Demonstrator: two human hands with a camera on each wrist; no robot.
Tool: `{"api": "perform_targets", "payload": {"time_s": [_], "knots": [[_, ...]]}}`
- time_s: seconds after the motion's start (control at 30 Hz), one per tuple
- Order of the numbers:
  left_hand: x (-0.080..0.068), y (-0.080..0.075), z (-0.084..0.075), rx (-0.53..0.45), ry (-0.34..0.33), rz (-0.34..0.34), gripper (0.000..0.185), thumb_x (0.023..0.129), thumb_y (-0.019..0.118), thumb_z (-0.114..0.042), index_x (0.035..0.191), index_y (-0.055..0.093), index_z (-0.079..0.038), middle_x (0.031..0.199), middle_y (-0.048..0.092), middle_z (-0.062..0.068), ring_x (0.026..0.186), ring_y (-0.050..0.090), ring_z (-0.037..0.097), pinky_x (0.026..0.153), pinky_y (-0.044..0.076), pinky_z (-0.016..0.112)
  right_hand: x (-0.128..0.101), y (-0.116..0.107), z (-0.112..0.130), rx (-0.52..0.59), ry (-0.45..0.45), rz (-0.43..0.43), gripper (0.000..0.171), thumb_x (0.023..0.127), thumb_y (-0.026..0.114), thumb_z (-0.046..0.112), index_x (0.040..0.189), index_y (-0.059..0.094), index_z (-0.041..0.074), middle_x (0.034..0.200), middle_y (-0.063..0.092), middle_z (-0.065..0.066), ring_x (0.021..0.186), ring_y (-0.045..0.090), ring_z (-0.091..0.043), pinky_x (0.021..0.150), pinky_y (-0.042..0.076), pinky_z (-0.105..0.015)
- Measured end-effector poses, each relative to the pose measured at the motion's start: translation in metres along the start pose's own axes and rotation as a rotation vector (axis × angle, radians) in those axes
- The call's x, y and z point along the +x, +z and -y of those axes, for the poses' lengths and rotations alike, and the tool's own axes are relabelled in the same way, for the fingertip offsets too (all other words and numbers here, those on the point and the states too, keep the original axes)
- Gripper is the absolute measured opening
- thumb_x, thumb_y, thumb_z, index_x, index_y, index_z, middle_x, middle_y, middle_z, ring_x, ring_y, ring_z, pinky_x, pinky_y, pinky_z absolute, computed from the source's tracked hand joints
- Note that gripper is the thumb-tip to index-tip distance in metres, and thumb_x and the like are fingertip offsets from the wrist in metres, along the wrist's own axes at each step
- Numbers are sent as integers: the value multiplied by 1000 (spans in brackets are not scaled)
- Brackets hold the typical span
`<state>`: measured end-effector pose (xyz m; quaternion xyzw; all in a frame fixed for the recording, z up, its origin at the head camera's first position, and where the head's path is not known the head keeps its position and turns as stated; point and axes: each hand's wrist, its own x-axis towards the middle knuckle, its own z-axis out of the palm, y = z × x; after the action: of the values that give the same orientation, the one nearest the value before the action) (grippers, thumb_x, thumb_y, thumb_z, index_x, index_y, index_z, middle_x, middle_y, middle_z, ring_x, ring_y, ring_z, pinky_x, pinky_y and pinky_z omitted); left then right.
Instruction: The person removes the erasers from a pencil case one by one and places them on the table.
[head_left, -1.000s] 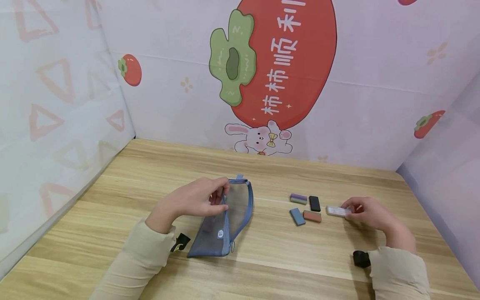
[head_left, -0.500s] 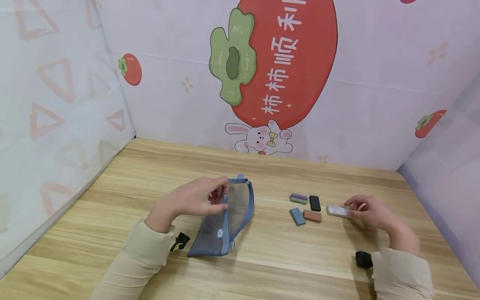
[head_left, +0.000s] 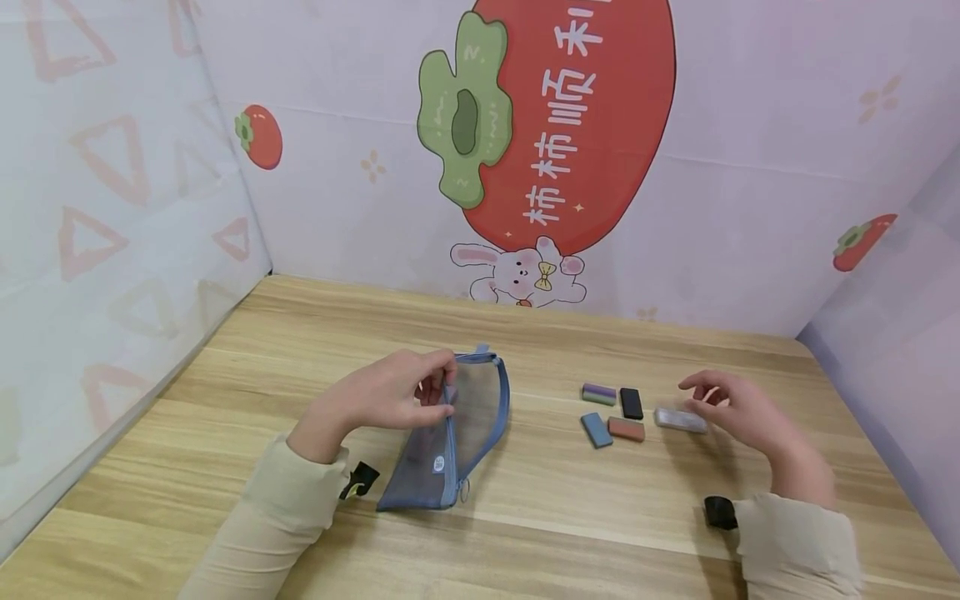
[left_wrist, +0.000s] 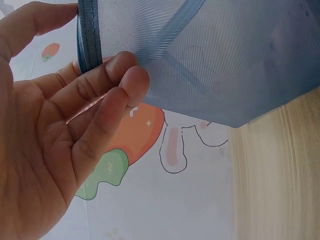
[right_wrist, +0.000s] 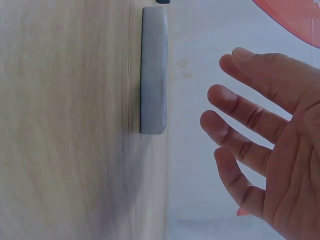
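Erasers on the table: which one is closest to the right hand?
The grey eraser, rightmost of the five. It lies flat just under the right hand, whose fingers are spread and off it; the other four cluster further left.

- The left hand [head_left: 390, 398] covers the near-left part of the mesh pouch's [head_left: 457, 433] open rim, so the fingertips at the zip edge are out of sight from the head view.
- In the left wrist view the pouch is cut off at the top and right edges.
- The print on the pouch's small white label [head_left: 439, 464] is too small to read.
- The right wrist view blurs the worktop [right_wrist: 65, 125] grain, and the grey block's [right_wrist: 153, 70] far end nearly meets the top edge.
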<state>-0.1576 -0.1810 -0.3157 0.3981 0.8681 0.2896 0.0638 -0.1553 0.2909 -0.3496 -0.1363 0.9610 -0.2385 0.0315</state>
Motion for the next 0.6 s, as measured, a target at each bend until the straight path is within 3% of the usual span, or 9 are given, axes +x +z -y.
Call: {"api": "perform_targets", "payload": {"time_s": [0.6], "knots": [[1, -1, -2, -2, 8, 7, 22, 86, 70, -20, 98, 53, -13, 72, 56, -9, 65, 53, 6, 64, 48, 23, 14, 4, 33, 24, -92, -3, 24, 95, 65, 14, 116, 67, 3, 97, 66, -5, 86, 59, -16, 70, 47, -29]]}}
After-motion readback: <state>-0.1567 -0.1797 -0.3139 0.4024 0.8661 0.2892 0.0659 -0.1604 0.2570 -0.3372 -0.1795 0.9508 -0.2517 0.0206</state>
